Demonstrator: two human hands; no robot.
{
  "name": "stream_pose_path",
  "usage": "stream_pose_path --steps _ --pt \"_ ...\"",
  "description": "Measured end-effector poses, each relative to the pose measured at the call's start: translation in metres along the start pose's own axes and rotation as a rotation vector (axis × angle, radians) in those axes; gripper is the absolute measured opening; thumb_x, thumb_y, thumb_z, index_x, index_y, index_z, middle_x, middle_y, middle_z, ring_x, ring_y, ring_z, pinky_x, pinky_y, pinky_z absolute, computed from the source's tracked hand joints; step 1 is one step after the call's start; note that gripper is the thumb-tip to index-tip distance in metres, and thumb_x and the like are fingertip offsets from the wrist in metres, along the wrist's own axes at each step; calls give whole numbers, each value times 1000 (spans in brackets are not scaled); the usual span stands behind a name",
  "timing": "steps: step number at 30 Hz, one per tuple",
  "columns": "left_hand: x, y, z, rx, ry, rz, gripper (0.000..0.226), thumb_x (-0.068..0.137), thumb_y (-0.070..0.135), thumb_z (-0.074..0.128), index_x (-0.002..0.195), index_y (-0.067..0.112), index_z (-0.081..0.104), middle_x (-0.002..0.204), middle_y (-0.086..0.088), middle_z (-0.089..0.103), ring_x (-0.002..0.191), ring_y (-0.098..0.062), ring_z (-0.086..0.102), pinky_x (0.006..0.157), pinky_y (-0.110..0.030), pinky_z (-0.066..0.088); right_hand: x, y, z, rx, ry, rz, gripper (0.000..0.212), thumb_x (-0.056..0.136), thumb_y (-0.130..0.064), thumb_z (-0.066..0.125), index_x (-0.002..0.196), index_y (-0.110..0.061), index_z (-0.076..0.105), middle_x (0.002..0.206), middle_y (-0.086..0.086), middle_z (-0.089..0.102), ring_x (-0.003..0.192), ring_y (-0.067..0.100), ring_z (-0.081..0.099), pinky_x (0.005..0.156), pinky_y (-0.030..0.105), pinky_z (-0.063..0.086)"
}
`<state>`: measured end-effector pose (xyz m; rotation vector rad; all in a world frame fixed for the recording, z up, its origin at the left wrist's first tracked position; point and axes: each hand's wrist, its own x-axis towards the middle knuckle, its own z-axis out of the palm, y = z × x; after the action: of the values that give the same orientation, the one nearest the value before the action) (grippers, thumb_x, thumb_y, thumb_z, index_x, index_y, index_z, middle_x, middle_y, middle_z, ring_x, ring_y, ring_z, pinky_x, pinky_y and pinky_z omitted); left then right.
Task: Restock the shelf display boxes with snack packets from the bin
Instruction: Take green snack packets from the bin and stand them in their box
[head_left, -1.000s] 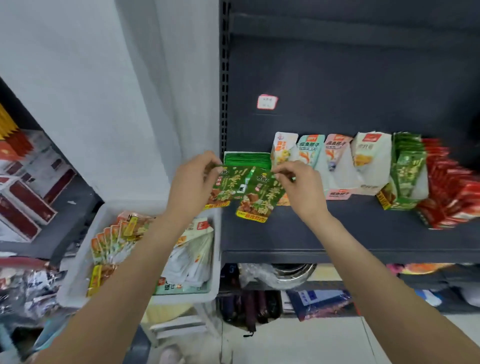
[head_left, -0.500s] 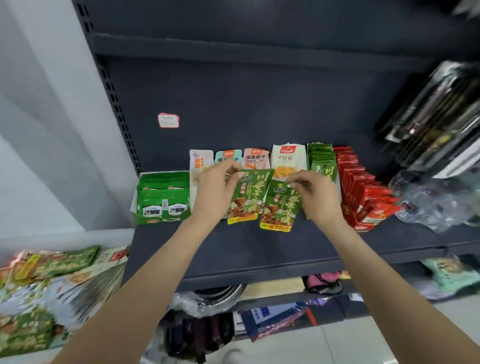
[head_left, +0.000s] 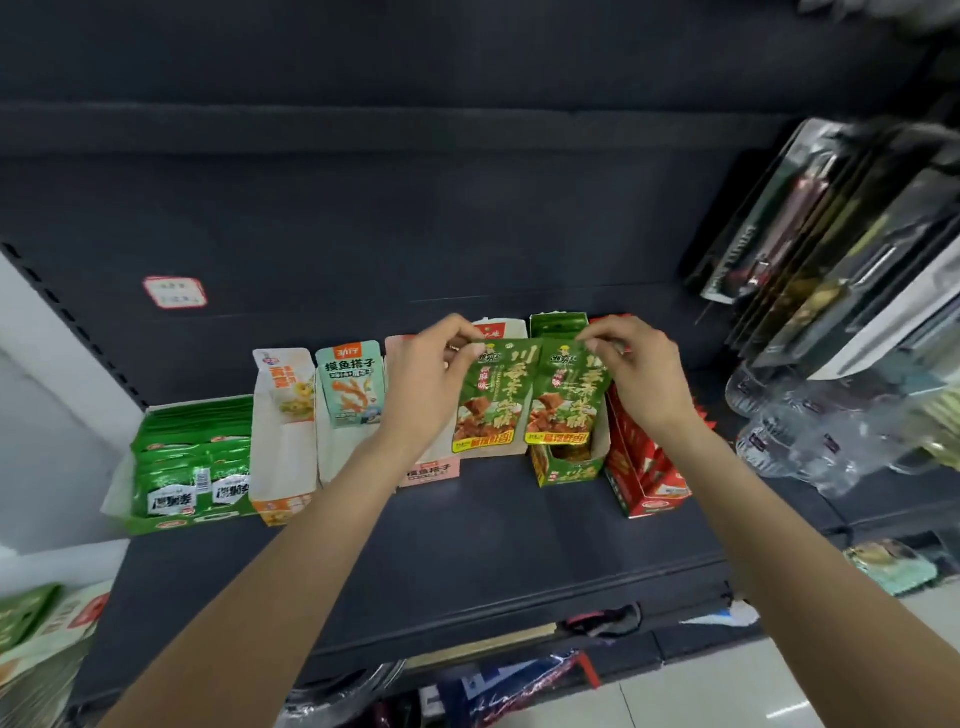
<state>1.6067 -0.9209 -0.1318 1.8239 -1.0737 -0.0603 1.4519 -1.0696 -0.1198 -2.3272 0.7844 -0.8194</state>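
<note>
My left hand (head_left: 423, 384) pinches the top of a green snack packet (head_left: 491, 397) with yellow lettering. My right hand (head_left: 636, 371) pinches the top of a second, matching green packet (head_left: 563, 397) beside it. Both packets hang upright over the dark shelf (head_left: 467, 530). The right packet is over the small green display box (head_left: 566, 470), the left one in front of a white box (head_left: 493, 332). The bin (head_left: 36, 639) with more packets shows only at the lower left corner.
Along the shelf stand a wide green box (head_left: 187, 462) full of packets, an orange-and-white box (head_left: 283, 441), a teal packet box (head_left: 350, 387), a pink box (head_left: 428, 470) and a red box (head_left: 641, 467). Clear wrapped goods (head_left: 831, 431) crowd the right.
Both hands carried the two green packets rightward along the shelf and up, from in front of the middle boxes to over the small green box. The view swung right, leaving the bin almost out of view.
</note>
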Motion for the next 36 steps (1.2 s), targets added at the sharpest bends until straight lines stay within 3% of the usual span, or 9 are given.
stream_pose_path --steps 3,8,11,13,18,23,28,34,36 --pt "5 8 16 31 14 -28 5 91 17 59 92 16 63 85 12 63 82 -5 61 79 -36 54 15 18 -6 4 -33 -28 15 93 -9 55 96 -14 68 91 -5 56 88 11 55 78 18 37" --pt "6 18 38 45 71 -82 5 91 17 59 93 17 63 85 10 63 79 -1 60 75 -35 55 34 49 -14 41 -94 -53 16 94 -9 54 98 -15 68 97 3 61 90 12 56 78 19 38" --pt "3 23 50 35 118 -123 5 90 14 60 93 16 64 88 7 66 82 -9 63 75 -38 55 41 64 -17 79 -96 -75 16 93 -7 54 98 -13 68 97 2 61 88 9 54 74 8 37" --pt "1 25 56 30 140 -148 6 90 13 61 92 16 65 89 7 66 83 -10 63 77 -35 54 43 71 -16 99 -119 -92 16 93 -6 55 98 -13 68 95 -1 60 86 6 53 72 2 35" --pt "0 31 60 15 161 -160 5 90 14 61 91 18 64 87 10 65 82 -7 61 79 -31 51 43 82 1 43 -239 -139 15 89 -6 60 95 -13 71 92 -1 63 84 7 55 70 1 35" --pt "4 37 53 19 136 -119 4 90 16 60 90 19 63 79 23 59 78 3 57 75 -27 51 43 91 17 -43 -346 -104 16 88 -5 61 96 -12 73 101 6 68 95 17 62 80 19 41" --pt "12 41 59 -44 135 -80 4 90 14 60 90 13 64 80 20 60 75 7 56 70 -18 50 44 93 11 -8 -421 -45 19 89 -4 60 104 -10 70 103 0 67 93 7 57 79 14 38" --pt "26 37 86 -83 42 -101 3 90 13 61 88 14 62 79 12 62 76 -3 60 73 -37 56 49 99 -2 110 -292 60 26 90 1 53 107 -11 68 99 -4 66 90 2 57 72 -4 36" --pt "29 32 94 -79 29 -119 3 90 15 61 88 17 62 84 6 66 80 -9 62 76 -37 55 49 96 -6 201 -267 87 31 89 4 51 107 -16 67 98 -5 66 87 -5 57 74 -3 38"
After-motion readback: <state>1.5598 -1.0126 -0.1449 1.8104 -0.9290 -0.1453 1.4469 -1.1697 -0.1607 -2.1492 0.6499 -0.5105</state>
